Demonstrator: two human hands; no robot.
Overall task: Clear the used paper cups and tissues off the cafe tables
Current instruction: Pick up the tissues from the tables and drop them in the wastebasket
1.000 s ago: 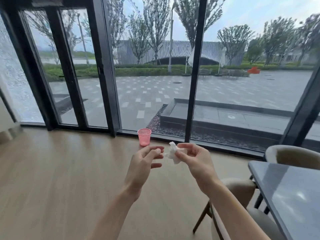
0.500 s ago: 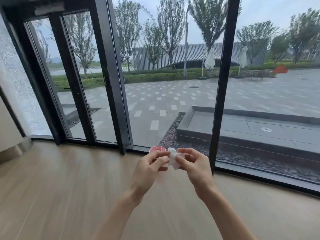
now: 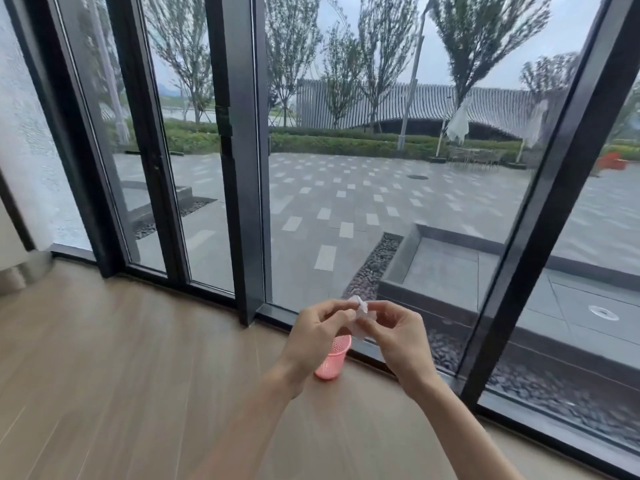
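A crumpled white tissue [image 3: 362, 317] is pinched between my two hands at chest height. My right hand [image 3: 394, 337] grips it from the right with thumb and fingertips. From the left, my left hand [image 3: 318, 336] pinches its other side. Below and behind my left hand, a small pink mesh bin [image 3: 332, 358] stands upright on the wooden floor [image 3: 121, 358] near the window; my left hand hides part of its rim.
Tall glass panels in black frames [image 3: 242, 168] run across the view, with a glass door [image 3: 156, 150] at the left. A black sill runs along the floor under the glass. Paving and trees lie outside.
I have moved closer to the window and turned left; the table and chairs have left the view. The pink bin now sits just below my hands. Both hands keep hold of the tissue.
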